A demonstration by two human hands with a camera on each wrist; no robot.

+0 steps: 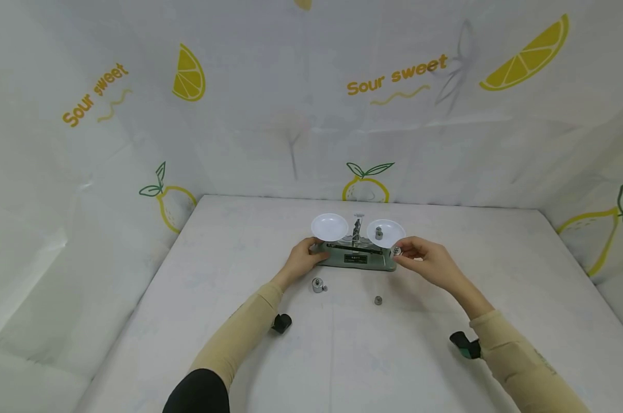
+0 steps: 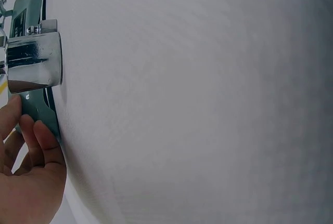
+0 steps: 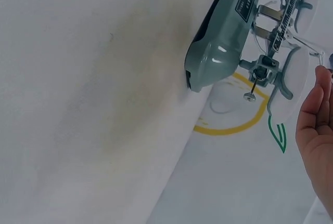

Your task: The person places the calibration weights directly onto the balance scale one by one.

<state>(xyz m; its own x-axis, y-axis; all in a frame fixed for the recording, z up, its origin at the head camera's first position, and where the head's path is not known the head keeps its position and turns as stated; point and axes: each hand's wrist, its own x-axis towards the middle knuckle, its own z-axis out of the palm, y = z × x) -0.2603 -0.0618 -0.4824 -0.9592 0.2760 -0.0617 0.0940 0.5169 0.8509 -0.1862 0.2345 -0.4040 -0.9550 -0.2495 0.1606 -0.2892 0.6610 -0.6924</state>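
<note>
On the white flat counter (image 1: 373, 355), shiny cylindrical metal weights (image 1: 317, 285) are seen at eight and five o'clock from the grey-green metal balance (image 1: 355, 259). Its nine-o'clock end is gripped by the left hand (image 1: 298, 261); the small silvery knobbed weight (image 1: 397, 250) pinched at three by the right hand (image 1: 430, 261) is best moved gently, the round white pan (image 1: 394, 229) at two left unjarred. Beyond, the counter is backed by white lemon-printed sheeting (image 1: 260, 149).

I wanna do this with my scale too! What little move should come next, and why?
Probably the right hand should gently set the small weight on the right pan: it seems pinched right by that pan's rim, other weights already stand there, and the left hand holds the balance scale at its left end.
</note>
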